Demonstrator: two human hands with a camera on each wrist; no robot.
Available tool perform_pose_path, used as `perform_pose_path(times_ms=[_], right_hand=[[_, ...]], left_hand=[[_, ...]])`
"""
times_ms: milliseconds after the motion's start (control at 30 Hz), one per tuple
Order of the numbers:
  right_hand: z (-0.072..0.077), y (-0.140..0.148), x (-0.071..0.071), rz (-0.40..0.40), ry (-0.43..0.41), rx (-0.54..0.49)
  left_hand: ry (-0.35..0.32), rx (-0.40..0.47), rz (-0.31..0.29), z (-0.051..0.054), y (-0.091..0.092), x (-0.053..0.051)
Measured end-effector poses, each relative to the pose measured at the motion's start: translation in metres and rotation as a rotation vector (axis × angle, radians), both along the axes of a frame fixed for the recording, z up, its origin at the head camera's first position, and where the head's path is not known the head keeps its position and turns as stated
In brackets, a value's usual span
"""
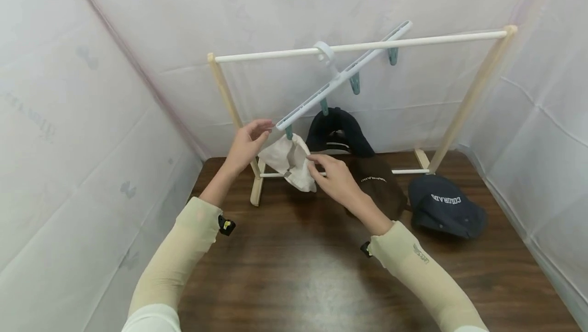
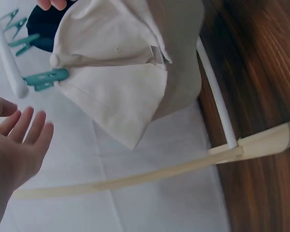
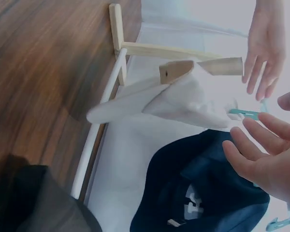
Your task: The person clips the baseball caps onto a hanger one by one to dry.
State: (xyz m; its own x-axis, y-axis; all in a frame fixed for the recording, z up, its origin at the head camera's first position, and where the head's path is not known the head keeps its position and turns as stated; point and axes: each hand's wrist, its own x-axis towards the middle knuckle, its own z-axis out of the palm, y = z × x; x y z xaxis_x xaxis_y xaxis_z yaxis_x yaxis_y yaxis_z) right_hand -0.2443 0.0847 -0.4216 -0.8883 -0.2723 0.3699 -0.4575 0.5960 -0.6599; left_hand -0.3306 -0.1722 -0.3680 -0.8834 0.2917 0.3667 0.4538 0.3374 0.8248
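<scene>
A cream cap (image 1: pixel 300 171) (image 2: pixel 118 96) (image 3: pixel 181 104) hangs from a teal clip (image 1: pixel 289 132) (image 2: pixel 47 79) (image 3: pixel 245 114) at the near left end of the white hanger (image 1: pixel 310 103). Beside that end is my left hand (image 1: pixel 246 144) (image 2: pixel 19 150) (image 3: pixel 267 48), its fingers loosely bent and holding nothing. My right hand (image 1: pixel 338 180) (image 3: pixel 270 150) is at the cap's right side, fingers spread and slightly bent; whether a fingertip touches the cloth I cannot tell. Behind, a dark navy cap (image 1: pixel 351 130) (image 3: pixel 208 174) hangs beneath the second clip (image 1: pixel 324 107).
The hanger hooks over the white rail (image 1: pixel 450 39) of a wooden-legged rack. Two more teal clips (image 1: pixel 355 83) (image 1: pixel 393 56) hang along its far half. On the brown table (image 1: pixel 285 276) lie a brown cap (image 1: pixel 376 189) and a navy cap (image 1: pixel 445 209), right of my right hand.
</scene>
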Motion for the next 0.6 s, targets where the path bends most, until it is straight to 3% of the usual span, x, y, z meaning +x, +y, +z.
perform_pose_path(times_ms=[133, 267, 433, 600], right_hand=[[-0.005, 0.01, 0.008, -0.02, 0.022, 0.024], [-0.013, 0.02, 0.015, -0.021, 0.035, 0.093], [-0.021, 0.033, 0.022, -0.005, 0.058, 0.168], [-0.029, 0.046, 0.03, 0.013, 0.062, 0.201]], left_hand=[[0.233, -0.162, 0.064, -0.003, 0.005, 0.018], [0.39, -0.297, 0.078, -0.015, 0.008, 0.039], [0.554, -0.459, 0.014, -0.032, 0.016, 0.06], [0.628, -0.56, -0.076, -0.05, 0.032, 0.075]])
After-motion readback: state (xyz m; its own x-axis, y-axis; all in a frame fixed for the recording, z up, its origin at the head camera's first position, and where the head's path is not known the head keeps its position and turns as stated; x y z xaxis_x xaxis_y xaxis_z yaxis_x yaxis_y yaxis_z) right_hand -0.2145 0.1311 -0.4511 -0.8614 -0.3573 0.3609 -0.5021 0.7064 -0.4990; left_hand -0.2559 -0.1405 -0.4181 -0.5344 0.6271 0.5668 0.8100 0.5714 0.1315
